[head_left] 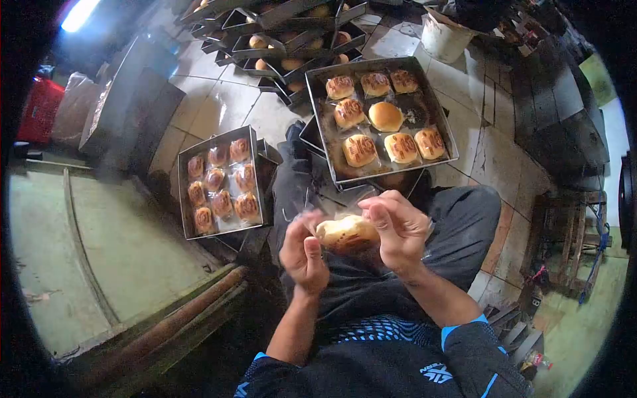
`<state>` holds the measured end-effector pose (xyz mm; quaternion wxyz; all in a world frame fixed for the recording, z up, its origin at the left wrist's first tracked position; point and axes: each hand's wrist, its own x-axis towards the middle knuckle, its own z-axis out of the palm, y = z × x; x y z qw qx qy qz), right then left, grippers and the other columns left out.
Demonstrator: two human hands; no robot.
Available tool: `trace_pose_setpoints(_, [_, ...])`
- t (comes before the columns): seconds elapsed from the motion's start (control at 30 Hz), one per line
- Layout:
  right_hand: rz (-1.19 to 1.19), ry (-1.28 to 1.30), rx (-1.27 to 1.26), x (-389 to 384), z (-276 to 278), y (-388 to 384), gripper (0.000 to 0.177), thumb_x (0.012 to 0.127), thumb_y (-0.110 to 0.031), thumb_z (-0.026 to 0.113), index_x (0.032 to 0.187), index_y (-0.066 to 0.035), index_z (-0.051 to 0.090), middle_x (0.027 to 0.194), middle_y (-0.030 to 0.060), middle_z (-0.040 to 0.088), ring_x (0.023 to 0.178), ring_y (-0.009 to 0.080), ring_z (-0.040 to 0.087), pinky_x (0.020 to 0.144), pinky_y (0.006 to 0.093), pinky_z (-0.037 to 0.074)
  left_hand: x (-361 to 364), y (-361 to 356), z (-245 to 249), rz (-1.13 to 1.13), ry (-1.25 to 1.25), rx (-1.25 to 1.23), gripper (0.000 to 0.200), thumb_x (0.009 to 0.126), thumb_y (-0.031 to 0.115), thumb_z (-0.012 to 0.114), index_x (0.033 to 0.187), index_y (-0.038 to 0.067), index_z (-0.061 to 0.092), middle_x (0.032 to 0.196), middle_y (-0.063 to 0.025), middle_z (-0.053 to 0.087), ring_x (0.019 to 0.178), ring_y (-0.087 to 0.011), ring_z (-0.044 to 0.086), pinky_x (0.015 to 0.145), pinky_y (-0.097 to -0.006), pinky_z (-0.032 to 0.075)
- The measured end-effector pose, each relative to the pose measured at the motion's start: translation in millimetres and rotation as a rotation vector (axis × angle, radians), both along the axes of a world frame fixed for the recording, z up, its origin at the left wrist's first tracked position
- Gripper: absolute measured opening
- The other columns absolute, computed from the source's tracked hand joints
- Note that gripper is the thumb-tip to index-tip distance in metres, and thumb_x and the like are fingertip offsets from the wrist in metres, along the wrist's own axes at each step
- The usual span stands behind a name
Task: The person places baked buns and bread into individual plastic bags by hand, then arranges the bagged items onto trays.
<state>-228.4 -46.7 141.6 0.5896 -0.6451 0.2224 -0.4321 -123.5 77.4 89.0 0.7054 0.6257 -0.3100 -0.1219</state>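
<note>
On the near side of the larger tray, a plastic-wrapped bun is held between the fingers of left hand and right hand, while beyond that tray stacked trays are set on tiled floor.

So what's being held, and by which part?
A bun with clear plastic, right grip at its right end; left grip at the other, too blurred to judge.

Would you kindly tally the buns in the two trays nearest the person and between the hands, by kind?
Brown-marked buns, tray at the left: 9
Brown-marked buns, tray at the right: 7
Plain golden bun, tray at the right: 1
Pale-sided bun between the left hand and right hand: 1
Total: 18 buns
</note>
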Motion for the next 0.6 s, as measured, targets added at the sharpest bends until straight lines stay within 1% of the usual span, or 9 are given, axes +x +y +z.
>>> trace_pose_setpoints(0.07, [0.069,0.003,0.193,0,1,2,0.013,0.087,-0.01,0.077,0.097,-0.002,0.075,0.089,0.0094,0.067,0.081,0.0183,0.063,0.071,0.0283,0.051,21,12,5,0.062,-0.231,0.047,0.031,0.102,0.027,0.059,0.104,-0.003,0.066,0.098,-0.0136,0.07,0.093,-0.024,0.068,0.083,-0.0356,0.055])
trace_pose_setpoints(0.1, [0.071,0.07,-0.021,0,11,-4,0.014,0.086,-0.01,0.077,0.097,-0.003,0.075,0.089,0.0092,0.067,0.081,0.0192,0.063,0.072,0.0291,0.051,30,10,16,0.166,-0.345,0.064,0.032,0.103,0.027,0.059,0.091,-0.002,0.067,0.09,-0.0121,0.071,0.087,-0.0246,0.068,0.079,-0.0368,0.056])
trace_pose_setpoints(0.2, [-0.003,0.179,-0.657,7,40,-26,0.017,0.082,-0.012,0.079,0.098,-0.007,0.076,0.088,0.0079,0.066,0.079,0.0241,0.063,0.071,0.0344,0.052,52,24,29,0.345,-0.649,-0.107,0.029,0.1,0.027,0.063,0.091,0.0,0.067,0.088,-0.0126,0.066,0.078,-0.0234,0.064,0.072,-0.037,0.053])
trace_pose_setpoints(0.23, [-0.012,0.046,-0.674,11,25,-24,0.015,0.081,-0.011,0.079,0.095,-0.008,0.076,0.087,0.0071,0.065,0.078,0.0241,0.063,0.069,0.0349,0.053,57,27,27,0.387,-0.712,-0.152,0.026,0.099,0.025,0.064,0.09,0.001,0.068,0.087,-0.012,0.065,0.076,-0.0234,0.063,0.071,-0.0372,0.052])
trace_pose_setpoints(0.3, [0.07,0.144,-0.513,29,-30,-23,0.01,0.084,-0.01,0.077,0.093,-0.006,0.075,0.086,0.0069,0.065,0.076,0.0233,0.064,0.068,0.0346,0.053,70,33,5,0.411,-0.756,0.087,0.015,0.092,0.016,0.069,0.087,0.002,0.07,0.087,-0.0113,0.064,0.074,-0.0239,0.062,0.072,-0.0366,0.052])
trace_pose_setpoints(0.33, [0.212,0.122,0.029,40,-54,-17,0.007,0.087,-0.01,0.076,0.092,-0.006,0.074,0.087,0.0071,0.065,0.075,0.0212,0.065,0.067,0.0324,0.053,79,37,-16,0.379,-0.726,0.167,0.009,0.086,0.01,0.071,0.085,0.001,0.071,0.085,-0.0112,0.064,0.073,-0.0242,0.063,0.069,-0.0359,0.052])
trace_pose_setpoints(0.47, [0.167,0.069,-0.297,41,-67,-8,0.009,0.085,-0.013,0.08,0.089,-0.007,0.075,0.081,0.0048,0.061,0.07,0.0177,0.061,0.064,0.0295,0.051,75,52,-35,0.336,-0.591,0.093,0.009,0.086,0.008,0.073,0.087,-0.001,0.071,0.079,-0.0121,0.065,0.071,-0.0234,0.063,0.065,-0.0327,0.051])
trace_pose_setpoints(0.57, [0.077,0.107,-0.458,51,-71,-10,0.011,0.085,-0.017,0.081,0.085,-0.007,0.074,0.075,0.0029,0.057,0.065,0.0172,0.055,0.059,0.0296,0.047,73,43,-36,0.337,-0.516,0.086,0.017,0.089,0.017,0.075,0.088,0.0,0.074,0.076,-0.0107,0.065,0.068,-0.0228,0.064,0.063,-0.0317,0.052])
trace_pose_setpoints(0.6, [0.068,0.07,-0.524,62,-73,-13,0.013,0.088,-0.016,0.076,0.081,-0.007,0.07,0.076,0.004,0.055,0.067,0.0176,0.054,0.059,0.0298,0.045,76,32,-36,0.305,-0.579,0.081,0.012,0.091,0.008,0.069,0.085,-0.003,0.069,0.078,-0.0116,0.066,0.069,-0.0228,0.064,0.064,-0.031,0.051])
